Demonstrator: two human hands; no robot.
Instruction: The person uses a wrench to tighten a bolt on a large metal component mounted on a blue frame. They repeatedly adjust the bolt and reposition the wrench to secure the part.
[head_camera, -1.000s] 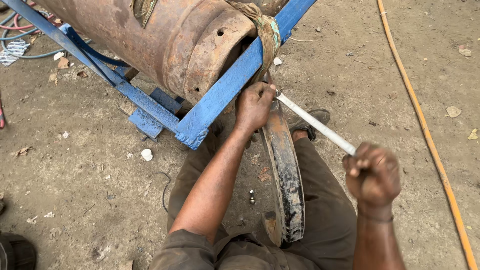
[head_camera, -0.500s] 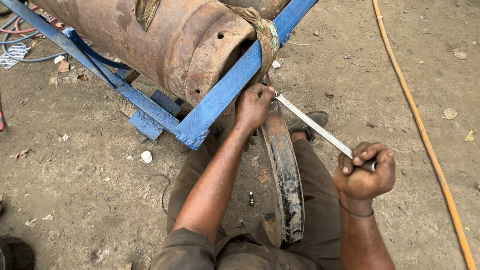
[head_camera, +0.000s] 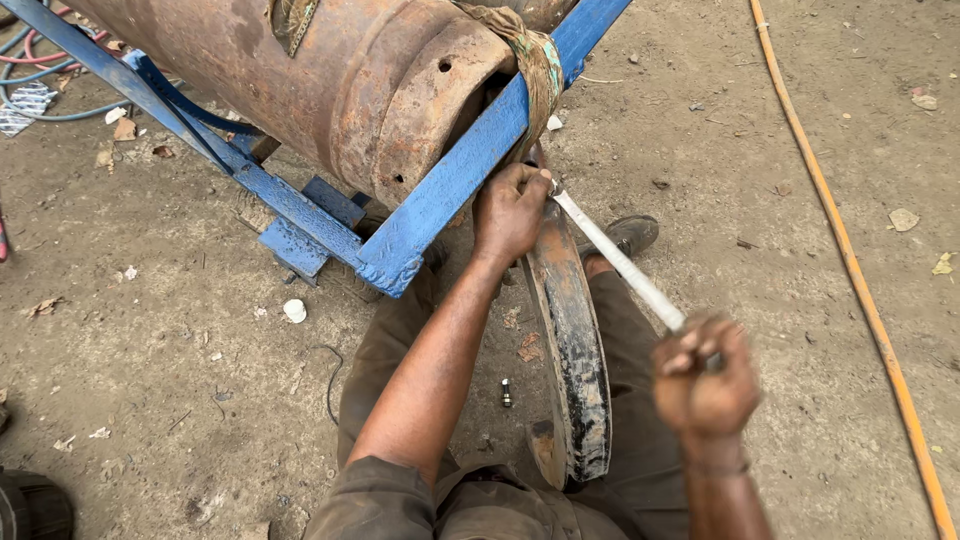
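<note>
Bare dirt ground (head_camera: 180, 330) lies underfoot. Right hand (head_camera: 705, 385), blurred, clenches a pale metal rod (head_camera: 615, 258); left hand (head_camera: 510, 210) grips the rusty wheel rim (head_camera: 575, 350) standing between the knees, under a blue frame (head_camera: 455, 175) carrying a rusted drum (head_camera: 330, 75).

no packages, labels, signs (or screens) visible

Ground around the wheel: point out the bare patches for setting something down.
Bare dirt lies right of the wheel, between the right hand and the orange hose. More lies left of the left arm, below the blue frame, around a white cap. Crowded: under the rusty drum and between the legs.
</note>
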